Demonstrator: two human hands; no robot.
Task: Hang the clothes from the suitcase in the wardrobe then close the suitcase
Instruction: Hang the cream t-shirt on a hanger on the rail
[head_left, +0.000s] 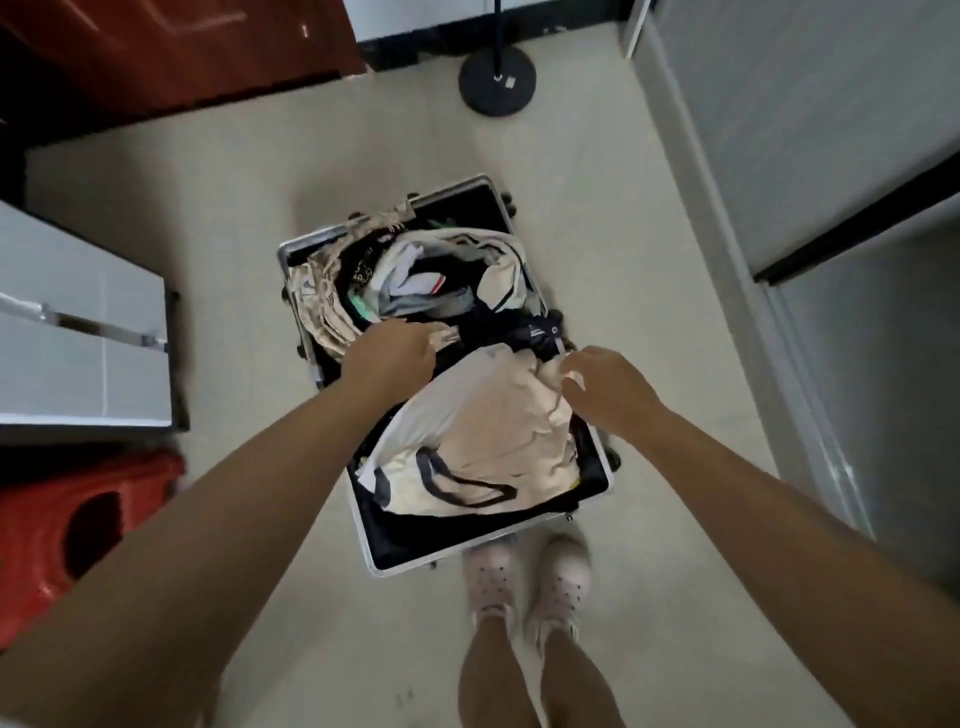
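An open suitcase (483, 558) with a silver frame and black lining lies on the pale floor in front of my feet, full of jumbled clothes. A cream garment with dark trim (493, 441) lies on top of the near half. A beige patterned garment (322, 312) spills over the far left rim. White, grey and black clothes (431, 280) fill the far half. My left hand (389, 358) reaches down onto the clothes at the suitcase's middle, fingers curled into the fabric. My right hand (608, 389) hovers at the cream garment's far right edge, fingers bent and apart.
A grey wardrobe (831, 156) runs along the right side. A grey cabinet (78, 322) and a red plastic stool (62, 530) stand at the left. A black round stand base (496, 78) sits on the floor beyond the suitcase. A dark red door (182, 47) is at the far left.
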